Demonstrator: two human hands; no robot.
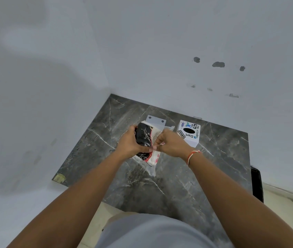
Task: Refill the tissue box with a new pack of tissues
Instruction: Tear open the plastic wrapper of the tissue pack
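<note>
**Head view: new tissue pack being opened above the counter**

At the centre of the frame, two bare hands work on a tissue pack (148, 140) patterned in black, red and white. The left hand (130, 143) is wrapped around the pack's dark side, its grip clamped on it; the right hand (171, 143), an orange thread at its wrist, has thumb and fingertips pinched together on the wrapper at the pack's middle seam. A clear plastic sleeve (151, 169) hangs below the pack toward the dark marble counter (186, 185). Just right of the hands, the white tissue box (188, 133) stands on the counter, its oval slot facing up, apart from the pack. A white flat piece (155, 119) lies behind the hands, near the wall.

The step in hand appears to be tearing open the wrapper. Next, the tissues likely need freeing from the plastic; the box must then be opened, though how it opens cannot be told from here.
</note>
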